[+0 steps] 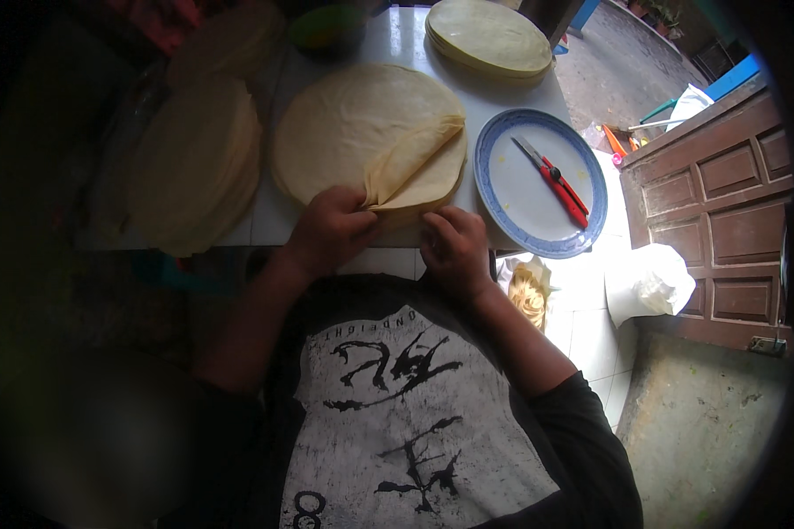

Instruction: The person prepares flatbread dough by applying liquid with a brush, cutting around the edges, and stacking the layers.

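A stack of thin round pale wrapper sheets (353,119) lies on the white-tiled table in front of me. The top sheet's right side is lifted and folded over toward the middle in loose pleats. My left hand (333,227) is closed on the near end of that fold, thumb and fingers pinching the wrapper sheet. At the near right edge of the same stack is my right hand (454,247), its fingers curled together with the tips against the rim. Whatever those fingertips hold, if anything, is too small to tell.
More stacked wrapper sheets (194,167) stand at the left, and another stack (490,37) at the far right. A blue-rimmed plate (522,216) holds a red-handled cutter knife (560,189). Beyond are a green bowl (326,31), a white sack (648,286) and a brown panelled door (710,194).
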`<state>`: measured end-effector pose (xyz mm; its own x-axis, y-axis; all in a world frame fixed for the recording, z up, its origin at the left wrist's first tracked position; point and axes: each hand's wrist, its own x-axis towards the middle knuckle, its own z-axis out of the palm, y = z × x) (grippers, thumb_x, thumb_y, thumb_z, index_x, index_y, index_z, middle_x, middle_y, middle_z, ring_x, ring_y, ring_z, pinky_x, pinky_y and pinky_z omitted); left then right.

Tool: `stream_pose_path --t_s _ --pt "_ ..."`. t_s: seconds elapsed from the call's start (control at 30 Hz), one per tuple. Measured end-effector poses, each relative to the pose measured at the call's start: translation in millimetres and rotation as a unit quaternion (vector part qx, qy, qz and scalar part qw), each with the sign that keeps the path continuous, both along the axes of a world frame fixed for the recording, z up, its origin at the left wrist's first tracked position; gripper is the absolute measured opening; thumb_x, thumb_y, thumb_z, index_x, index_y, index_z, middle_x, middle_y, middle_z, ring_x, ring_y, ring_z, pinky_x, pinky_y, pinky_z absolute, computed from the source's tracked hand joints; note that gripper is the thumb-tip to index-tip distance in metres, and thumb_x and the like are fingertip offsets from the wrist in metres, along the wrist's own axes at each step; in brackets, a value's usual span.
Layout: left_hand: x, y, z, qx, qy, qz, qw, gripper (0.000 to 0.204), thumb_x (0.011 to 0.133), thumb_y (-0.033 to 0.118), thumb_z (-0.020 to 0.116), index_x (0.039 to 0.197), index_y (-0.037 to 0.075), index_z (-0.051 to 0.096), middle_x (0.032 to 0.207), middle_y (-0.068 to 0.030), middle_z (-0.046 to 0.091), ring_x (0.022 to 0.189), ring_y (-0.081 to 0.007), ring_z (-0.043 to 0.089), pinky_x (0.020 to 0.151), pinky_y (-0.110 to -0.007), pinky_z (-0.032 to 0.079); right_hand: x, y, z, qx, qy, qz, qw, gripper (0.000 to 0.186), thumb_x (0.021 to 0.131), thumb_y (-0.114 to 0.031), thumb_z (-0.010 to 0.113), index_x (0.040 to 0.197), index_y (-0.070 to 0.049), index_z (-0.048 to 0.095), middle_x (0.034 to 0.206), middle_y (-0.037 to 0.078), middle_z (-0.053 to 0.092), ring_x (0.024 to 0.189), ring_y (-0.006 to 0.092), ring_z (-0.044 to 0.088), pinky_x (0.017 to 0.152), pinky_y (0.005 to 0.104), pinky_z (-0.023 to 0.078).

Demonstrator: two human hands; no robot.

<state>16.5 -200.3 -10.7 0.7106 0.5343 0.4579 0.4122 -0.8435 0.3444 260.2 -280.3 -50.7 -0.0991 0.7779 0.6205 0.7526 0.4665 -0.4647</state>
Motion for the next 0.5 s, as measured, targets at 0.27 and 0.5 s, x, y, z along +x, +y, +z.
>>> stream_pose_path --t_s 0.27,0.5 --pt "-0.2 -3.5 -2.7 0.046 -0.024 -0.004 0.999 0.015 0.078 0.014 0.079 0.085 0.006 0.068 0.101 -0.0152 0.065 0.090 -0.0356 0.066 0.080 -0.047 0.053 -3.8 4.5 10.1 -0.029 0.012 -0.028 0.999 0.045 0.072 -0.011 0.077 0.117 -0.008 0.069 0.111 0.012 0.064 0.104 0.0340 0.061 0.091 0.0455 0.047" --pt "-1.8 -8.3 4.7 0.042 0.009 -0.007 0.999 0.012 0.079 0.011 0.077 0.087 0.006 0.069 0.105 -0.0132 0.067 0.095 -0.0341 0.068 0.084 -0.046 0.054 -1.5 6.6 7.0 -0.035 0.003 -0.025 0.999 0.047 0.073 -0.013 0.077 0.119 -0.008 0.067 0.116 0.012 0.062 0.107 0.0337 0.061 0.093 0.0454 0.046"
